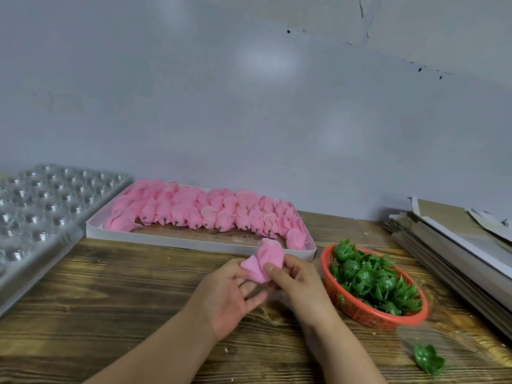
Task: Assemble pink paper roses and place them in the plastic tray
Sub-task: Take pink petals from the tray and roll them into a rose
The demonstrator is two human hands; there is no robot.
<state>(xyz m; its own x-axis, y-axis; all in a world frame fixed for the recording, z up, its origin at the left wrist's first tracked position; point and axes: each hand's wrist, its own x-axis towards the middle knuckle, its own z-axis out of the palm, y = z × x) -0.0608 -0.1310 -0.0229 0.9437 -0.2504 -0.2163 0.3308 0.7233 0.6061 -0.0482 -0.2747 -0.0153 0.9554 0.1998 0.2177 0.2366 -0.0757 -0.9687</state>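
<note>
Both hands (235, 289) grip pink rose (263, 261) | rose betw. fingertips, above table (110, 300)

One pink paper rose (264, 261) sits mid-table, bud pointing up and away, outer petal flared left. The clear plastic tray (41, 214) with rows of round cups lies far left, looks unfilled.

The base of the pink paper rose (263, 263) is buried between the fingers of the left hand (230, 296) and right hand (297, 284); the plastic tray (41, 217), left of the rose, runs off the picture's left edge; the cardboard stack (457, 253), right of it, is cut by the right edge; both forearms leave at the bottom; the red basket (368, 317) smears at its near rim.
</note>
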